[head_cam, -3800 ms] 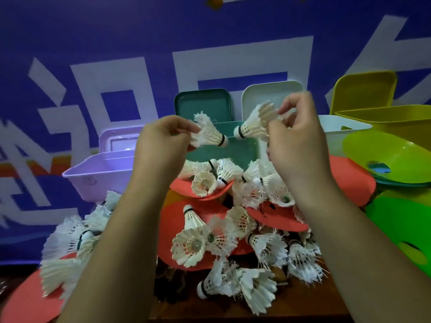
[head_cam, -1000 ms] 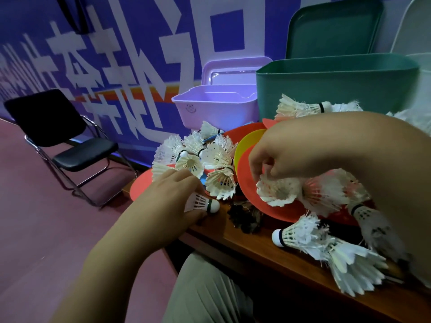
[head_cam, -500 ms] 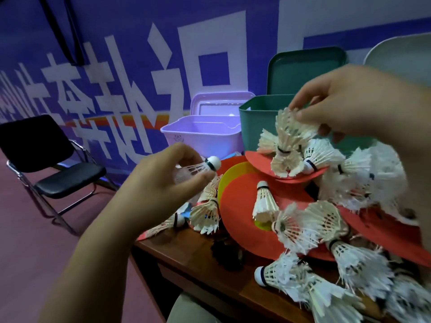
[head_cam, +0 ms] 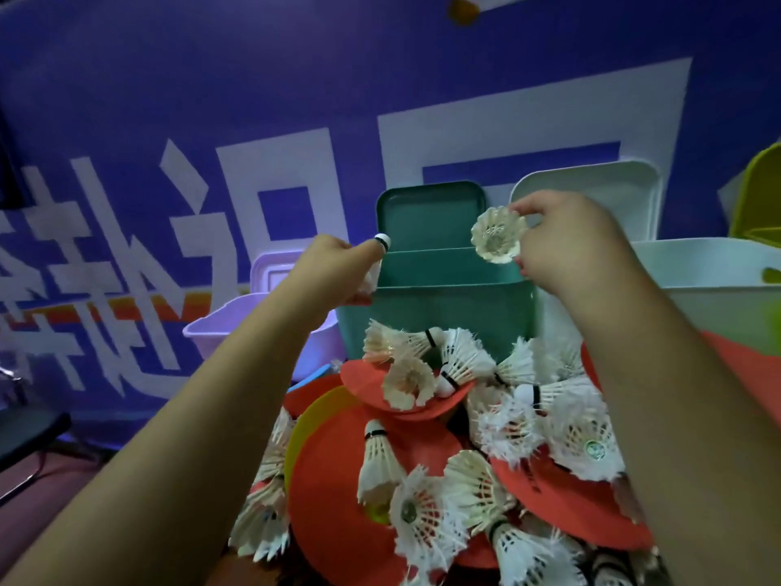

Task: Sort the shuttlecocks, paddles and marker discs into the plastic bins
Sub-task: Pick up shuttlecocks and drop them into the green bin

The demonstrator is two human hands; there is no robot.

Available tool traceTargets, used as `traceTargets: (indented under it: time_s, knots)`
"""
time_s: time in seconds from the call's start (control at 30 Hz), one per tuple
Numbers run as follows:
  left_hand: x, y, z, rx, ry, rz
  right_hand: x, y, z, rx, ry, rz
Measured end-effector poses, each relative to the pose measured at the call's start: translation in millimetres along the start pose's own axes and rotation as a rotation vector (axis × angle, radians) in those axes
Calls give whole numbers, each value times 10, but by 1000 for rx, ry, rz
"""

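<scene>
My left hand [head_cam: 334, 270] grips a white shuttlecock [head_cam: 377, 258], cork end up, right at the left rim of the teal bin [head_cam: 435, 302]. My right hand [head_cam: 570, 247] pinches a second shuttlecock [head_cam: 498, 234] by its feathers above the teal bin's open top, its feather skirt facing me. Below both hands, several white shuttlecocks [head_cam: 422, 365] lie heaped on orange marker discs [head_cam: 334, 501]; a yellow disc [head_cam: 312, 420] pokes out between them. No paddle is in sight.
A lilac bin [head_cam: 219, 332] stands left of the teal one, with a white bin [head_cam: 710, 289] to the right and a yellow-green bin [head_cam: 760, 196] at the far right. Lids lean against the blue banner wall behind. A dark chair [head_cam: 25, 425] is at the left.
Both hands have risen from the pile to the teal bin, each with a shuttlecock. The view has swung right, away from the chair.
</scene>
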State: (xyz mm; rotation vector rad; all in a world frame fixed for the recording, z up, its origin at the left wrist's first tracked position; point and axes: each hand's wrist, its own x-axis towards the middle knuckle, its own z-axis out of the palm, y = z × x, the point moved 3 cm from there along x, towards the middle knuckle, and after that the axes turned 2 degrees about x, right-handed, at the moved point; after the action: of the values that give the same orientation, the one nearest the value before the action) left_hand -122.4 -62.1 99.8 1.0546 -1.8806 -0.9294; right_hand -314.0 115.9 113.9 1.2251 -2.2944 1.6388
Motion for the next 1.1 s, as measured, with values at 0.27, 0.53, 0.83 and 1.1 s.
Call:
traceTargets:
  time_s: [0.27, 0.53, 0.83, 1.1]
  knots:
    - [496, -14, 381, 236, 127, 21, -10, 43, 168, -85, -135, -7]
    - [142, -163, 185, 247, 86, 95, -29, 68, 288, -258, -344, -28]
    - [-722, -212, 127, 492, -273, 293, -321, -94, 303, -584, -734, -195]
    - [-751, -412, 296, 663, -155, 334, -335, 48, 494, -687, -780, -208]
